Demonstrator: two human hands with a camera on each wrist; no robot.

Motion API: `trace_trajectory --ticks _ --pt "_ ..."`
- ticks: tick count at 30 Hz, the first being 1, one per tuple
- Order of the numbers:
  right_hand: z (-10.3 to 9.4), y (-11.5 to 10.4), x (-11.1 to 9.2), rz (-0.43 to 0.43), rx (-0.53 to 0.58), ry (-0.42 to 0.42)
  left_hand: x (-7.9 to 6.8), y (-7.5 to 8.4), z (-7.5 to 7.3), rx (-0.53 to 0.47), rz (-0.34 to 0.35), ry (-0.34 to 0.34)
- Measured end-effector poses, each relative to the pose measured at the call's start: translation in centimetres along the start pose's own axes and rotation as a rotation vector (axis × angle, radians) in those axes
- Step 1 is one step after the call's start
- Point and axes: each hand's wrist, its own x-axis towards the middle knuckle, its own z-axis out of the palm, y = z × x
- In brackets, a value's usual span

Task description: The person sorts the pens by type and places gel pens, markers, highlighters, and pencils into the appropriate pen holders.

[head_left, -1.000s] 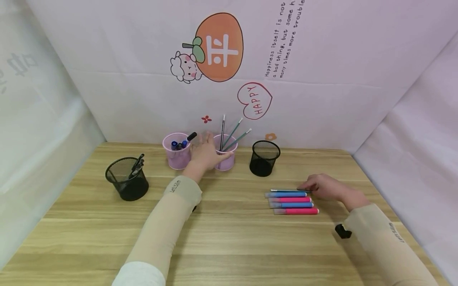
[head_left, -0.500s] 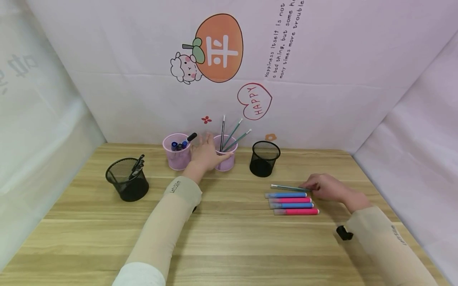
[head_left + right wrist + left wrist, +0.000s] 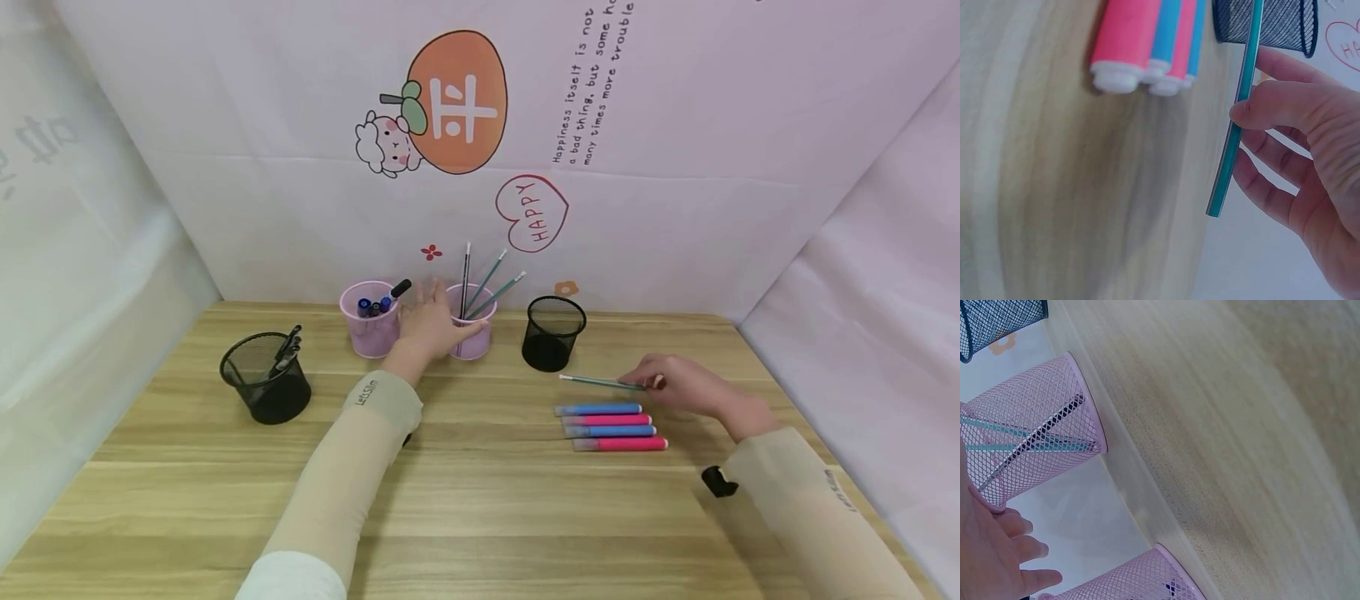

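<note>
In the head view my right hand (image 3: 678, 385) pinches a green pencil (image 3: 597, 382) near one end, its white-tipped end pointing left. The right wrist view shows thumb and fingers on the green pencil (image 3: 1235, 140), lifted off the table. My left hand (image 3: 430, 327) rests against a pink mesh pen cup (image 3: 472, 342), thumb across its front side and fingers spread at its left rim. Inside that cup stand several pencils (image 3: 1038, 434). Below the right hand, several blue and pink markers (image 3: 609, 431) lie side by side on the wooden table (image 3: 480, 508).
Left of the left hand is another pink mesh cup (image 3: 372, 337) with blue and black pens. A black mesh cup (image 3: 550, 348) stands between the hands, towards the back. Another black mesh cup (image 3: 273, 400), holding black pens, is at the left. A printed white cloth (image 3: 652, 250) hangs behind.
My right hand has lifted the green pencil from beside the top blue marker and moved it slightly back, away from the markers. The left hand stays at the pink cup.
</note>
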Motion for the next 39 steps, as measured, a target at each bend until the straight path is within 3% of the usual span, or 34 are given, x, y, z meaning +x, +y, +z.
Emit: trace_trajectory --ticks 16,39 --pt "-1.6 -1.9 1.3 -0.038 0.096 0.075 -0.1 0.0 0.0 0.010 -0.005 -0.007" --pt "-1.9 -5.9 5.6 -0.059 0.255 0.145 -0.1 0.2 -0.1 0.025 -0.006 0.012"
